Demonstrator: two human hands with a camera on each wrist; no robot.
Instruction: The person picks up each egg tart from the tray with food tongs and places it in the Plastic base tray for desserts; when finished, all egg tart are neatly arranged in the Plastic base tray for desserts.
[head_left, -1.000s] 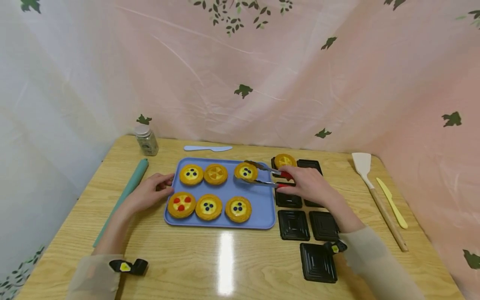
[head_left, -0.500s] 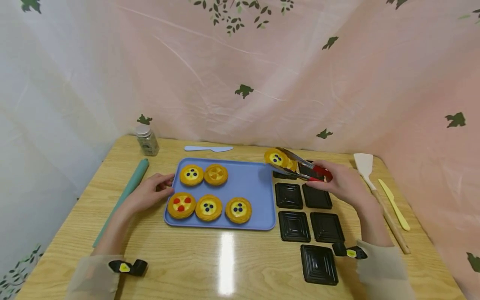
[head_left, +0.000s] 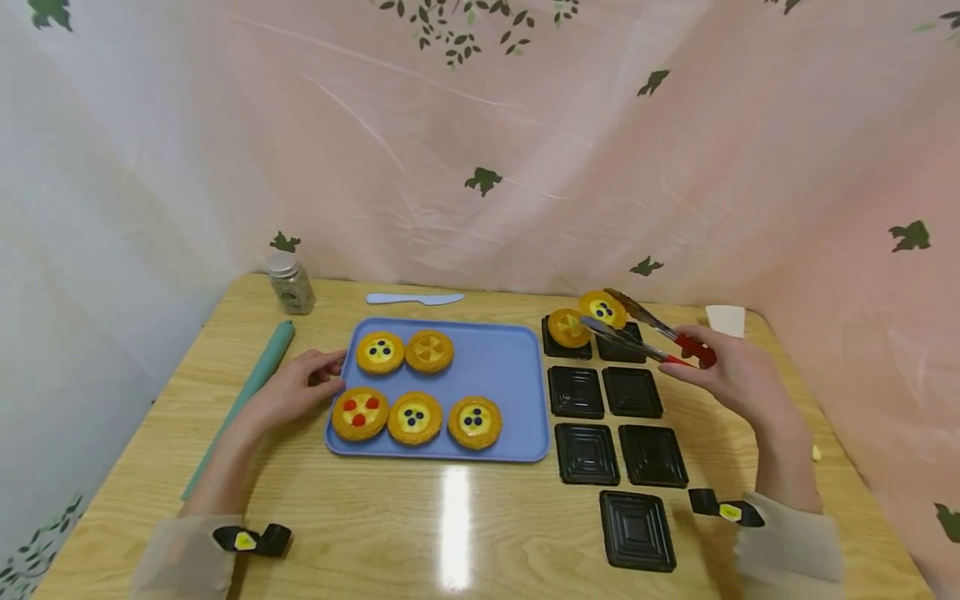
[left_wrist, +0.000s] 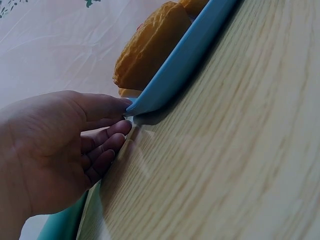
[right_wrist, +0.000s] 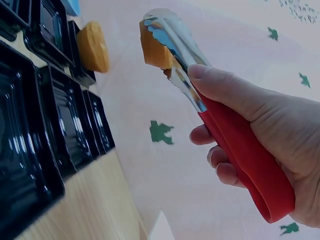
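Note:
My right hand point(head_left: 738, 375) grips red-handled metal tongs point(right_wrist: 240, 150). Between the tong tips is a blueberry tart point(head_left: 602, 309), raised over the back right black square tray point(head_left: 624, 346). Beside it, a tart with pale wedges point(head_left: 567, 328) sits in the back left black tray. At the left end of the blue tray point(head_left: 510, 375), my left hand point(head_left: 300, 385) pinches the rim between thumb and fingers. Three blueberry tarts, one wedge-topped tart point(head_left: 429, 351) and one with red berries point(head_left: 360, 413) lie on the blue tray.
Several more black square trays point(head_left: 637, 531) stand in rows right of the blue tray. A teal rolling pin point(head_left: 262, 367) and a jar point(head_left: 291, 285) are at left. Behind the blue tray lies a pale blue knife point(head_left: 416, 298). A white spatula point(head_left: 725, 320) is partly hidden by the right hand.
The tongs have lifted a blueberry tart off the blue tray's back right and carried it right, past the wedge-topped tart, over the back right black tray. My left hand has stayed put.

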